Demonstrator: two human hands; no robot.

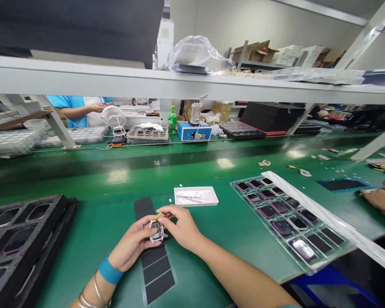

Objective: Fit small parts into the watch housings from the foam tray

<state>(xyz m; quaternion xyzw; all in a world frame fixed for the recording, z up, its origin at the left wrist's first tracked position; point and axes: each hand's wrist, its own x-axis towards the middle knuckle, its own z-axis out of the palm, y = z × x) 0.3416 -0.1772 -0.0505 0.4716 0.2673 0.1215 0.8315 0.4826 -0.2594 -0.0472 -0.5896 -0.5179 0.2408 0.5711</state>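
My left hand (134, 240) holds a small white-framed device (156, 231) with its inner parts showing, thumb lying across it. At the device's top edge, my right hand (179, 224) pinches a thin yellow strip (158, 216). Both hands are above a sheet of black rectangles (157, 269) on the green bench. Behind them sits a shallow white tray (211, 196) with tweezers (188, 198) and tiny pieces inside.
A clear tray (259, 216) of dark-screened watch-like units lies to the right beside a long white strip (333, 226). Black foam trays (56, 222) stand at the left. Another person's hand (383, 199) is at the far right. A shelf beam (115, 85) crosses above.
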